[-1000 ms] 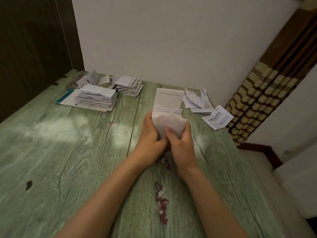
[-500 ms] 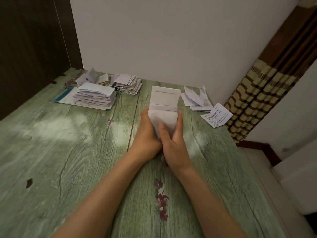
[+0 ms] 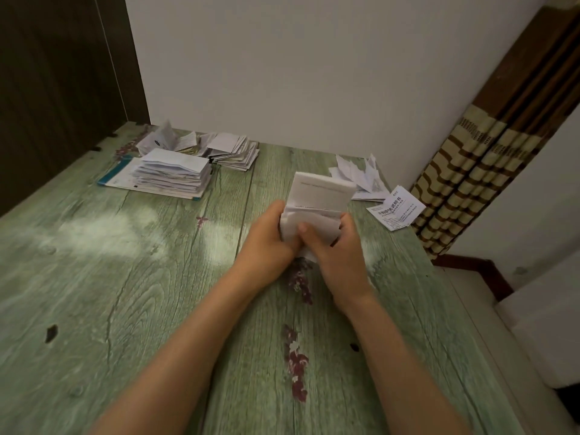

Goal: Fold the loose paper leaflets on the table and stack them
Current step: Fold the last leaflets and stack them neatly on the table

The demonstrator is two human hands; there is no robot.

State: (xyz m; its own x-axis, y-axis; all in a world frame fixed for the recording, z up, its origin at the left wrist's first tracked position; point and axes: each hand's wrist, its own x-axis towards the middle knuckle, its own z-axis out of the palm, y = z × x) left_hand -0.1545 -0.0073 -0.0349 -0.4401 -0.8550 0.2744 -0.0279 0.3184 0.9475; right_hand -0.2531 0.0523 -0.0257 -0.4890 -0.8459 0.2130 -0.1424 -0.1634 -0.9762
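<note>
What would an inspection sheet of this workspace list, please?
Surface: green wood-grain table with purple flower print.
Job's things: white paper leaflet, partly folded; tall stack of folded leaflets and lower stack far left; loose white leaflets far right.
Clutter: teal-edged booklet under the tall stack.
Grippers: left hand and right hand both grip the leaflet.
Cables: nothing seen.
Surroundings: white wall, dark wooden panel, brown-and-cream rolled blind.
</note>
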